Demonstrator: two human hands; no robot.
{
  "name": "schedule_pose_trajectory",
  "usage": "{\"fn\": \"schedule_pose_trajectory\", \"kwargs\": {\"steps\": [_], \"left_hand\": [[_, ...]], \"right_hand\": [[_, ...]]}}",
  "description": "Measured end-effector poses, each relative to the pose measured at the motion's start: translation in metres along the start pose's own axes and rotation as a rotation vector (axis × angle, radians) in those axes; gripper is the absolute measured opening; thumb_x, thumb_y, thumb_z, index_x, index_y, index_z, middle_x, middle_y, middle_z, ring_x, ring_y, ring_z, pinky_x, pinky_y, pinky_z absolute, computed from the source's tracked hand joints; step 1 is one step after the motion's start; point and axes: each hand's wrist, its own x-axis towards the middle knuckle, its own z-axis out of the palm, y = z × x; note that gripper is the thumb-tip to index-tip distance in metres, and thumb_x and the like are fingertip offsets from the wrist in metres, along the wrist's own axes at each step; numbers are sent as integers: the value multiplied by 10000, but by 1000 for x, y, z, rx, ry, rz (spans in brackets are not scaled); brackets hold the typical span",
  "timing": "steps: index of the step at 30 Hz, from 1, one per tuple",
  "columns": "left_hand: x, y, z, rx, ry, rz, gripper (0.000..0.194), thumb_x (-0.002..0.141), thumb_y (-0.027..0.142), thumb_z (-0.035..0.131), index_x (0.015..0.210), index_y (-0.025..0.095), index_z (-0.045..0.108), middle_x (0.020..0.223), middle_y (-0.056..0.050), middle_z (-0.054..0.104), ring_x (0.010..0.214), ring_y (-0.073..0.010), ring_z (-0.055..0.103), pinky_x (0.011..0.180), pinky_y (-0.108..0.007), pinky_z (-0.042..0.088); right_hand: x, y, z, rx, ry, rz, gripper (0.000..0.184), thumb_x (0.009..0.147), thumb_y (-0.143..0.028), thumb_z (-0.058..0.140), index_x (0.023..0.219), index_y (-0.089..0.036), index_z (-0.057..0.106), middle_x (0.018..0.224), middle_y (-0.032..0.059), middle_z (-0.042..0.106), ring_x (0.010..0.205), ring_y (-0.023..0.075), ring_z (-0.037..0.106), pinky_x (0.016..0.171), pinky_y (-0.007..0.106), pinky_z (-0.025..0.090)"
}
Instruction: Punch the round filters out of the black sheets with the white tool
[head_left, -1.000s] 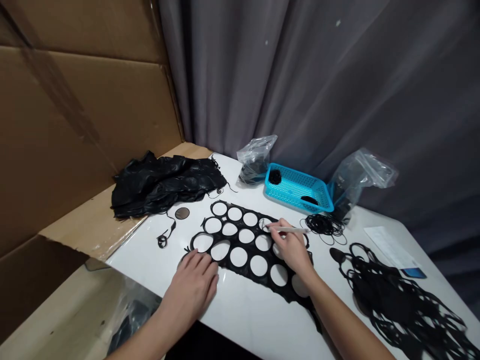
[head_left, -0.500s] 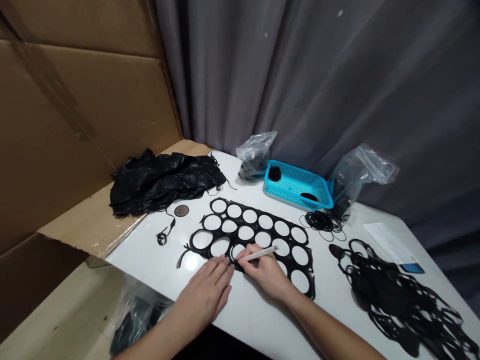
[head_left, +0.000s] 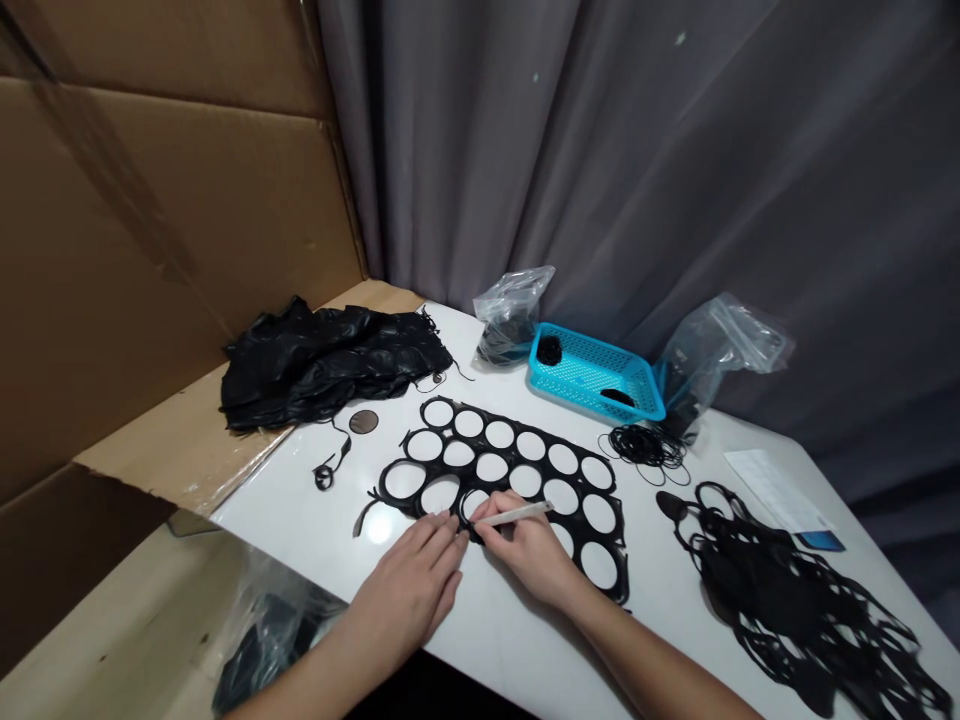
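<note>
A black sheet (head_left: 475, 460) with rows of round holes lies flat on the white table (head_left: 510, 645). My left hand (head_left: 409, 575) rests at its lower edge, with the fingertips pressing the black material. My right hand (head_left: 525, 550) sits just beside it, pinching a white pen-shaped tool (head_left: 517, 514). The tool's tip is hidden by my fingers, close to the rim of a hole in the sheet's lower row.
Behind the sheet are a blue plastic basket (head_left: 577, 375), clear plastic bags (head_left: 514, 318), and a coil of black cord (head_left: 645, 447). A tangled black cut-out pile (head_left: 780, 590) and paper (head_left: 772, 490) lie right. Crumpled black material (head_left: 330, 365) rests on cardboard (head_left: 150, 230) at left.
Since one second ago, my right hand has moved left and toward me along the sheet, next to my left hand. Over the last half second, both hands have stayed almost still.
</note>
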Motion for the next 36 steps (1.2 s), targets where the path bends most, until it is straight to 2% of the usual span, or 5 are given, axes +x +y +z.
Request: {"fn": "schedule_pose_trajectory", "kwargs": {"steps": [9, 18, 22, 27, 36], "left_hand": [[2, 0, -1, -63, -2, -11, 361, 942, 134, 468, 1285, 127, 580, 1262, -135, 649, 1191, -286, 590, 1059, -475, 465], [7, -3, -13, -98, -26, 6, 342, 943, 114, 454, 1262, 125, 575, 1215, -131, 646, 1161, -295, 586, 1040, -500, 480], [18, 3, -15, -117, -17, -20, 261, 958, 136, 462, 1165, 147, 620, 1138, -118, 658, 1087, -274, 615, 1013, -484, 502], [27, 15, 0, -140, -7, 105, 384, 950, 136, 488, 1329, 128, 551, 1346, -130, 598, 1310, -293, 503, 1066, -452, 479], [29, 16, 6, -152, -76, 117, 405, 921, 137, 522, 1323, 157, 568, 1332, -127, 610, 1281, -310, 529, 1060, -488, 476]], "right_hand": [[-8, -3, 10, -415, -34, -310, 159, 897, -93, 494, 966, -208, 579, 1002, 86, 669, 913, 243, 576, 802, 377, 424], [19, 42, -87, -200, 507, 93, 235, 935, -402, 500, 783, -226, 538, 866, 55, 687, 752, 206, 594, 704, 315, 430], [-5, 34, -77, -93, 336, 129, 207, 942, -383, 507, 851, -221, 597, 952, 50, 698, 833, 210, 618, 760, 316, 445], [-26, 13, -41, 69, 75, 133, 153, 924, -304, 528, 813, -216, 587, 924, 24, 689, 869, 194, 619, 777, 299, 452], [-28, 11, -35, 142, 53, 166, 108, 865, -248, 555, 768, -211, 580, 879, 21, 667, 801, 182, 583, 737, 302, 463]]}}
